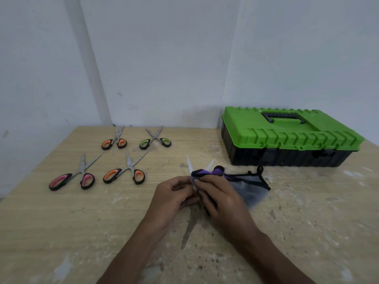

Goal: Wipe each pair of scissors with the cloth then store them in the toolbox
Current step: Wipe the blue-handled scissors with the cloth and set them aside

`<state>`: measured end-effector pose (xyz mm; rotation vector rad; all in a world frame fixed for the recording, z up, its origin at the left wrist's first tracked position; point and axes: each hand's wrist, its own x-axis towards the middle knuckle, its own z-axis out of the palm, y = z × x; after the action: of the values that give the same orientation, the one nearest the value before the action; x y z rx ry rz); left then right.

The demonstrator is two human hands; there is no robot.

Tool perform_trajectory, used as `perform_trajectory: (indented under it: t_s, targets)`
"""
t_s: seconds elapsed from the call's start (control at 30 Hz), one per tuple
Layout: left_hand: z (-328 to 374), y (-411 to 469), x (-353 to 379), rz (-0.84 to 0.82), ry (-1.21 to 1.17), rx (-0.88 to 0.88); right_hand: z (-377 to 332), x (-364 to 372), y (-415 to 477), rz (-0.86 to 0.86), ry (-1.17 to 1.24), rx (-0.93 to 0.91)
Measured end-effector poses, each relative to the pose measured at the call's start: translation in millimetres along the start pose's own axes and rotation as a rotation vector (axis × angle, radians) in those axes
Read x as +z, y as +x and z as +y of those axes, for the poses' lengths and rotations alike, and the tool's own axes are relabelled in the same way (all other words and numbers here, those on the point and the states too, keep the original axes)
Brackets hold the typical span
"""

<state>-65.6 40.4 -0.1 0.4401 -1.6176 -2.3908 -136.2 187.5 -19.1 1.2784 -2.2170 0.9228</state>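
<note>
2 hands hold the purple scissors (pixel 205 173) over the table (pixel 82 222).
The left hand (pixel 172 194) pinches the pair near its blades. The right hand (pixel 222 198) curls over a handle, with the blurred grey cloth (pixel 253 188) trailing out beneath it. 4 other scissors (pixel 125 173) lie to the left, well apart from the closed green-lidded toolbox (pixel 287 138) at back right.

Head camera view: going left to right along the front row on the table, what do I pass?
pink-handled scissors → near orange-handled scissors → purple-handled scissors → cloth
</note>
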Motion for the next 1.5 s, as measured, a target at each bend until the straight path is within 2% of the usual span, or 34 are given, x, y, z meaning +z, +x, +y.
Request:
perform_trajectory:
  t_s: [0.17,0.3,0.5,0.7,0.83,0.9,1.03,1.2,1.3,1.37,1.5]
  targets:
    - [-1,2,-2,-0.035,0.07,0.0,3,-7,1,0.035,-0.041,-0.004]
    - [-3,2,1,0.011,0.121,0.002,19,-10,5,0.103,-0.072,0.177]
    - [-1,2,-2,0.037,0.108,0.019,-4,-11,-2,-0.035,-0.026,-0.033]
    - [-3,3,-1,0.037,0.131,0.013,33,-18,12,0.136,0.044,0.256]
    - [-3,4,-2,0.036,0.094,0.013,32,-31,7,0.298,0.033,0.293]
    - [-3,4,-2,0.046,0.089,0.013,22,-33,3,0.258,0.054,0.235]
    - [-4,5,-4,0.057,0.108,0.022,9,-16,-2,-0.046,0.06,0.072]
    - [-4,5,-2,0.045,0.128,0.026,14,-16,3,0.063,0.003,0.154]
    - [-3,3,-2,0.022,0.166,0.033,-6,-12,-2,-0.004,-0.056,-0.005]
    - [-2,3,-3,0.028,0.173,0.033,-2,-11,-1,-0.017,-0.059,-0.028]
    - [-3,4,-2,0.037,0.177,0.02,26,-15,7,0.093,-0.109,0.192]
